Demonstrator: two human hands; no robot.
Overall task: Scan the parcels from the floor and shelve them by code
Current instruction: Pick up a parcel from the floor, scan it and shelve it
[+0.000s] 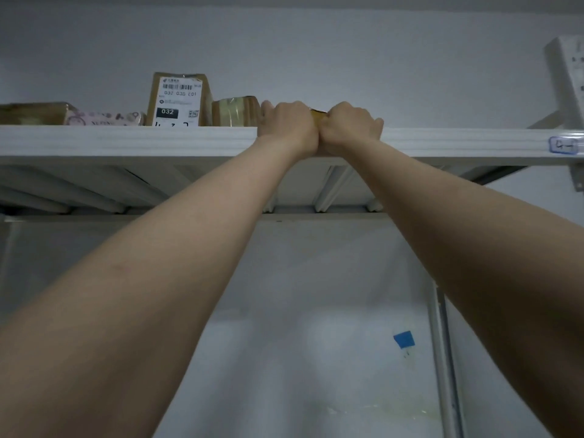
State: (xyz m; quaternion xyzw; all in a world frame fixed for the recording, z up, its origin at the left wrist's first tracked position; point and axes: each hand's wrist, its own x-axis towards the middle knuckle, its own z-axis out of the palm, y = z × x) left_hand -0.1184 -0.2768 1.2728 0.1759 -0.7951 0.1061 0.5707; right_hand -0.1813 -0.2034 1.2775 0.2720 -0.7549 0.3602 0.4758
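1. Brown sliver is all that shows of the held parcel (318, 114). It sits at the front edge of the top shelf (126, 140), squeezed between two hands, with its label and outline hidden.
2. On its left end the left hand (286, 121) grips, fingers curled over the top and out of sight behind.
3. On its right end the right hand (350, 124) grips, knuckles up and fingertips hidden. The wrists touch in front of the shelf lip.
4. Just left of the hands is a taped parcel (235, 112) (touching the left hand or not, cannot tell).
5. Next left, a labelled parcel (178, 99) stands upright. "032" is readable, and the shelf lip cuts off the label's bottom.
6. Further left a pink packet (104, 118) lies flat, print half hidden. A flat carton (34, 112) is cut off at the frame edge.
7. A shelf tag (564, 145) is at the right end, handwriting blurry (maybe "4-1").
8. A white power strip (568, 67) is top right, cropped. A scrap of blue tape (404, 339) is on the wall below.
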